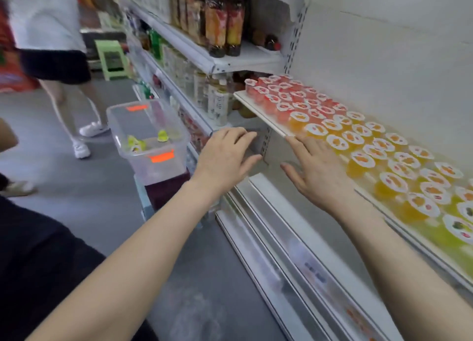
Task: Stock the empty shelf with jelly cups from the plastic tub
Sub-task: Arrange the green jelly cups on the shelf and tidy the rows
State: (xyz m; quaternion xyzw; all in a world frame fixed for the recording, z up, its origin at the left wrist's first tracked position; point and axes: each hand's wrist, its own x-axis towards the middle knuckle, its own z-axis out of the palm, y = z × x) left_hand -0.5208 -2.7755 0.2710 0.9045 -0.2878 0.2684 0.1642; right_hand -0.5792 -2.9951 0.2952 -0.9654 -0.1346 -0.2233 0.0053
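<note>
- The shelf [257, 108] is almost full of jelly cups [358, 141]: red at the far end, then orange, then green close by.
- The plastic tub [163, 170] sits to the left of the hands. Only a few green cups [135, 144] lie at its bottom.
- The left hand [227, 156] and the right hand [316, 173] hang in front of the shelf, fingers spread loose, holding nothing.
- I think the job is near its end, between one load and the next.
- Next, a hand has to go left to the tub, dip in and pinch a green cup gently so it does not squash.
- Another person [51, 33] is in the aisle behind the tub.
</note>
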